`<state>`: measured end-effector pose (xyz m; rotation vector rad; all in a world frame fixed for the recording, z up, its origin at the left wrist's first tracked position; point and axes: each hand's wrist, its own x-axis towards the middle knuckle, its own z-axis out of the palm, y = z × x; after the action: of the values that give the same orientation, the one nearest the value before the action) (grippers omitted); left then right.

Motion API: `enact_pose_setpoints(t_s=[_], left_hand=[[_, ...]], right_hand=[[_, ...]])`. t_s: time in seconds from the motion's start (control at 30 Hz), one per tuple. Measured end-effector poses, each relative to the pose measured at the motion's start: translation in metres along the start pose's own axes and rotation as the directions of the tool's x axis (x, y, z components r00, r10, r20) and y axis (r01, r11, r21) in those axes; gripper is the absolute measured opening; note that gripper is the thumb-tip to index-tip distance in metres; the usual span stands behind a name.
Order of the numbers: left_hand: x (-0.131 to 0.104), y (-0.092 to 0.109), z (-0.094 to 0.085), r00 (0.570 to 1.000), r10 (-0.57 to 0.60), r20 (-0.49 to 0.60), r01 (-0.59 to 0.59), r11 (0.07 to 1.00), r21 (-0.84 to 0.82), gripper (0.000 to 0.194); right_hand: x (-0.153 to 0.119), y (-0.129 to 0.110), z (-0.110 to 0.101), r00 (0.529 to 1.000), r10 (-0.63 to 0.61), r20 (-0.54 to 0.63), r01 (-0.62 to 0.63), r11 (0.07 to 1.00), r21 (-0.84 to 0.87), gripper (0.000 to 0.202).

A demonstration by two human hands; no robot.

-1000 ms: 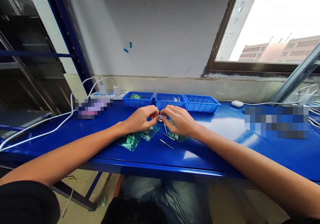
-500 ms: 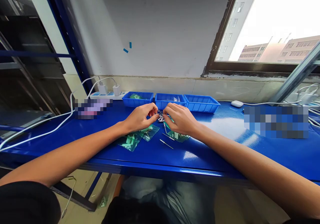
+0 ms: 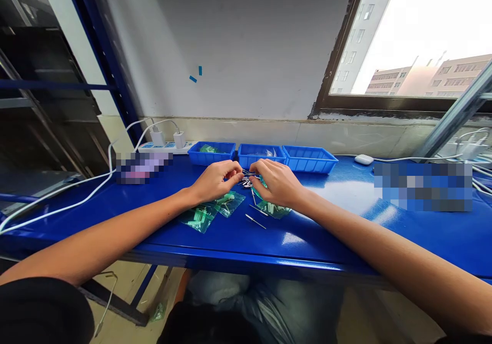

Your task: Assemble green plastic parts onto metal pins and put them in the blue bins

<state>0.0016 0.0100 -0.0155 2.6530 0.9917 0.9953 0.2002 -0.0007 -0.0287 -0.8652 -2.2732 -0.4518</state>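
My left hand [image 3: 220, 181] and my right hand [image 3: 275, 181] are close together over the blue table, fingers curled in pinches. A thin metal piece [image 3: 246, 173] seems to span the gap between their fingertips; who holds it is too small to tell. Below the fingertips lies a small pile of metal pins [image 3: 246, 182]. Two more pins [image 3: 255, 221] lie nearer the front edge. Green bags with pale parts [image 3: 200, 217] rest below my left hand, and another green bag [image 3: 273, 209] is partly under my right hand.
Three blue bins line the wall: the left bin [image 3: 212, 157] holds green bags, the middle bin [image 3: 261, 160] clear bags, beside the right bin [image 3: 309, 165]. A power strip [image 3: 167, 147] with white cables is at left; a white case [image 3: 364, 159] lies right.
My fingertips have shifted slightly, and the thin metal piece between them shows more clearly. The pins and bags on the table have not moved.
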Motion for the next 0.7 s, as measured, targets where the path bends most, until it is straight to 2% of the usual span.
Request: enact_pose_setpoints(t_s=[0.17,0.33,0.5,0.7], left_hand=[[0.0006,0.0029,-0.0001,0.999,-0.033,0.024,0.034,0.999,-0.028,0.016],[-0.0006,0.0030,0.0000,0.995,-0.075,0.060,0.076,0.997,-0.023,0.015],[-0.0018,-0.0004,0.0010,0.997,-0.069,0.041,0.070,0.997,-0.019,0.013],[-0.0012,-0.0009,0.0007,0.998,-0.048,0.045,0.046,0.998,0.039,0.015]], right_hand=[[0.0002,0.0015,0.0010,1.000,-0.004,0.031,0.005,0.999,-0.033,0.015],[0.0011,0.0022,0.0015,0.997,0.060,0.058,-0.056,0.997,-0.062,0.018],[0.0022,0.0006,0.0019,0.992,0.093,0.084,-0.086,0.993,-0.075,0.021],[0.0019,-0.0009,0.0010,0.995,0.074,0.063,-0.071,0.997,-0.036,0.019]])
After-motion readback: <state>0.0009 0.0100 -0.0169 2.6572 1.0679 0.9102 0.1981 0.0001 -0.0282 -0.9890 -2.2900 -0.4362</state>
